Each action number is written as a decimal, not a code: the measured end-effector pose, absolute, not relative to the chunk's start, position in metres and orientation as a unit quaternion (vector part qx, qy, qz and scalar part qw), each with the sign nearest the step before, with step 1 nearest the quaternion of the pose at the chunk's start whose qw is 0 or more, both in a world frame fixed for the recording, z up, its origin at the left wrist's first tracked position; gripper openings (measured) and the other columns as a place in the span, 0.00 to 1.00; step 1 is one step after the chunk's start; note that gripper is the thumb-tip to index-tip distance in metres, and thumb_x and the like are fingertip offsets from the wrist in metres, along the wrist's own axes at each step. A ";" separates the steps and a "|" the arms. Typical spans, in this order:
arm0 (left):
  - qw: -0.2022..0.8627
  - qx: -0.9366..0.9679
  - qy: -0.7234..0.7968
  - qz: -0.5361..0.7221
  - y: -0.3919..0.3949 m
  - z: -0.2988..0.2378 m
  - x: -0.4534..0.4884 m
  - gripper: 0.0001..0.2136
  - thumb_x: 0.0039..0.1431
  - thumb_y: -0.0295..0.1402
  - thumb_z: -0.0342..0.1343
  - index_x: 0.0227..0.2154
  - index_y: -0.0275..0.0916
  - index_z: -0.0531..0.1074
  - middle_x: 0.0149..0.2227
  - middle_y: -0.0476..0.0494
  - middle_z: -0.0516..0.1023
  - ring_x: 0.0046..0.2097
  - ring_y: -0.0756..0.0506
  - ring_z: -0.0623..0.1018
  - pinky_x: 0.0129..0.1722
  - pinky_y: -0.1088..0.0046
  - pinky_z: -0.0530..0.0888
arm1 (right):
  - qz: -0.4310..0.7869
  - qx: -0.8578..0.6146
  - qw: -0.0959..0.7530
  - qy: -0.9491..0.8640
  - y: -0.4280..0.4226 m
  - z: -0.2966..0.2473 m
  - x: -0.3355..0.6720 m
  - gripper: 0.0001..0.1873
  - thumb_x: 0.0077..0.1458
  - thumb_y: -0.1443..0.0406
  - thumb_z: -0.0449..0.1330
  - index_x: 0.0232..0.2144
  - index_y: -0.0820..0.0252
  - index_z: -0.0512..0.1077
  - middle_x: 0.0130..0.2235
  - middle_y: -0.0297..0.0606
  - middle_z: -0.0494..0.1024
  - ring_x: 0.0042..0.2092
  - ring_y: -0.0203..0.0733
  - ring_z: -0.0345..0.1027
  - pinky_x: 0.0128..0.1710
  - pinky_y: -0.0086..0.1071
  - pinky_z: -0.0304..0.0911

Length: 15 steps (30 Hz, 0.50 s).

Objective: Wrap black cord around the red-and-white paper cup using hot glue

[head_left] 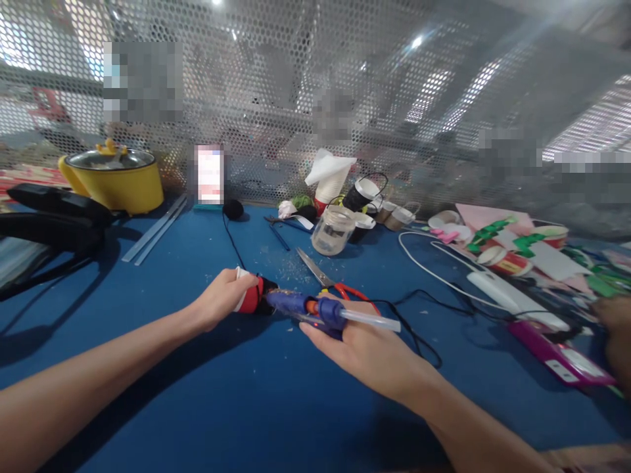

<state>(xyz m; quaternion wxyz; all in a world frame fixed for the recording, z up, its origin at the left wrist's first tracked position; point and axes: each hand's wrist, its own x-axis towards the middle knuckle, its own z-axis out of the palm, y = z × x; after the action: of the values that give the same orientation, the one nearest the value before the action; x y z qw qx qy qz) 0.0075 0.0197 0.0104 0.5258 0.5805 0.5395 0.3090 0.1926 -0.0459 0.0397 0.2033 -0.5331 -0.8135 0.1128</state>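
Low over the blue table [197, 407], my left hand [223, 299] is closed around a red and white paper cup [250, 295] lying on its side. Black yarn covers the cup's right end, and a strand runs back to a black yarn ball [233, 209]. My right hand [367, 351] grips a blue glue gun [290, 302], with a clear glue stick [372, 320] jutting from its back. The gun's nozzle end is at the yarn-covered end of the cup; whether it touches cannot be seen. Red-handled scissors [315, 268] lie just behind the gun.
A clear plastic jar [332, 231] and wrapped cups stand behind the scissors. Back left are a yellow pot [123, 187], loose glue sticks [155, 230] and a lit phone [210, 174]. On the right lie a white power strip [515, 300], cables, a magenta device [559, 355] and another person's hand [616, 335].
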 end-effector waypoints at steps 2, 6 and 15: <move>0.522 0.588 0.539 0.302 0.019 0.010 0.007 0.11 0.41 0.38 0.44 0.17 0.35 0.63 0.14 0.53 0.61 0.17 0.52 0.61 0.17 0.77 0.54 | 0.120 -0.529 0.199 -0.816 -0.045 0.039 0.194 0.08 0.49 0.62 0.50 0.25 0.59 0.64 0.24 0.33 0.69 0.26 0.35 0.63 0.25 0.25 0.57; 0.503 0.614 0.534 0.290 0.019 0.009 0.006 0.11 0.43 0.39 0.44 0.16 0.36 0.60 0.14 0.54 0.57 0.17 0.53 0.57 0.17 0.77 0.52 | 0.136 -0.537 0.211 -0.806 -0.042 0.038 0.197 0.10 0.49 0.61 0.49 0.28 0.60 0.66 0.27 0.35 0.71 0.30 0.37 0.64 0.29 0.27 0.58; 0.446 0.685 0.519 0.249 0.017 0.010 0.005 0.11 0.45 0.36 0.42 0.14 0.38 0.53 0.14 0.56 0.50 0.18 0.54 0.52 0.17 0.77 0.50 | 0.175 -0.565 0.211 -0.778 -0.039 0.048 0.197 0.12 0.47 0.61 0.50 0.17 0.59 0.63 0.16 0.32 0.67 0.27 0.38 0.65 0.27 0.27 0.58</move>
<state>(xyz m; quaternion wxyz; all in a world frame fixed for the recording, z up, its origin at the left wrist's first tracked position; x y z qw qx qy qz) 0.0049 0.0174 0.0102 0.4459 0.6854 0.5193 0.2486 0.1968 -0.0393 0.0483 0.2113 -0.5653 -0.7780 0.1747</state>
